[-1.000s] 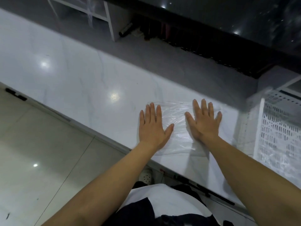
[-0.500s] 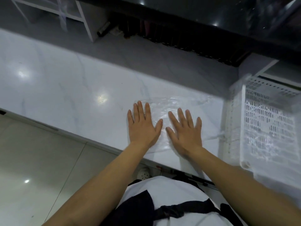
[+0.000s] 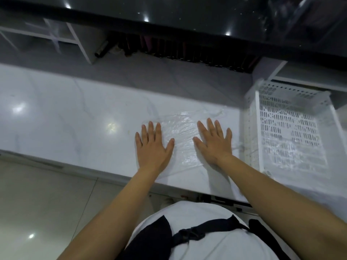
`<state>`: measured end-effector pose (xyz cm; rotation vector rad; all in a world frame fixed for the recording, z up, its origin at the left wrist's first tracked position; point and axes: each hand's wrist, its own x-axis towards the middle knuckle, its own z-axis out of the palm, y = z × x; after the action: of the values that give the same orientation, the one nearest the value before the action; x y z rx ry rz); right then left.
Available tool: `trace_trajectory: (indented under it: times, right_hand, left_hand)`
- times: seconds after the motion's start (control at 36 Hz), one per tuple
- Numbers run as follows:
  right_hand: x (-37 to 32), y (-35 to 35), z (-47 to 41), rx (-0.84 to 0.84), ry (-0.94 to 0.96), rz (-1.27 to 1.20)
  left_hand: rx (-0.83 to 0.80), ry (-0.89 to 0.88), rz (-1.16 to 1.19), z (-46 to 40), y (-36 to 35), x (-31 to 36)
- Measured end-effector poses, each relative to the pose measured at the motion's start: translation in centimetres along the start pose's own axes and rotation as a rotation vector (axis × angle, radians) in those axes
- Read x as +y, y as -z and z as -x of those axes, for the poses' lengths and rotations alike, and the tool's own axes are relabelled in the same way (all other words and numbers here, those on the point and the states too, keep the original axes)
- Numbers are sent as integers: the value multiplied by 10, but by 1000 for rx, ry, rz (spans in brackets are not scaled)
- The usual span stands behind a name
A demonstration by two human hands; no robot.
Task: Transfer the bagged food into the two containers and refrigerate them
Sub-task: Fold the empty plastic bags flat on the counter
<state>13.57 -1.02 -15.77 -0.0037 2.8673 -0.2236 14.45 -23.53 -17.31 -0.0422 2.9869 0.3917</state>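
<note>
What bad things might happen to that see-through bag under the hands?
The flat clear plastic bag overhangs the white marble counter's front edge, so it might slide onto the floor once the left hand and right hand lift. Its right side lies very near the white perforated plastic basket, where it might snag. Pressing hard could tear thin film.

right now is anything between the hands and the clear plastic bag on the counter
Nothing visible. The left hand and right hand both lie flat, fingers straight, directly on the clear plastic bag spread on the counter.
</note>
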Motion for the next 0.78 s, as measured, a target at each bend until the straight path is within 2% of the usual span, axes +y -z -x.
trace_trajectory:
  times: [0.06,0.14,0.25,0.33,0.47,0.56,0.61,0.78]
  right_hand:
    - [-4,19,3,-26,-19,-93]
    - [-4,59,27,33,32,-200]
    - [22,111,87,64,57,-405]
    - [61,138,131,82,-32,-514]
    - [136,138,188,34,-302,-424]
    - [170,116,216,-18,-468,-332]
    - [186,100,232,-39,-516,-305]
    - [204,71,251,10,-460,-363]
  left_hand:
    - [-12,-3,27,1,4,0]
    - [-2,26,135,1,16,8]
    - [-2,-39,232,0,45,52]
    - [-36,-199,407,8,63,109]
    - [-173,-605,555,33,69,213]
    - [-322,-768,460,37,55,263]
    - [-381,-807,327,30,42,290]
    - [-411,-790,-125,-1,11,353]
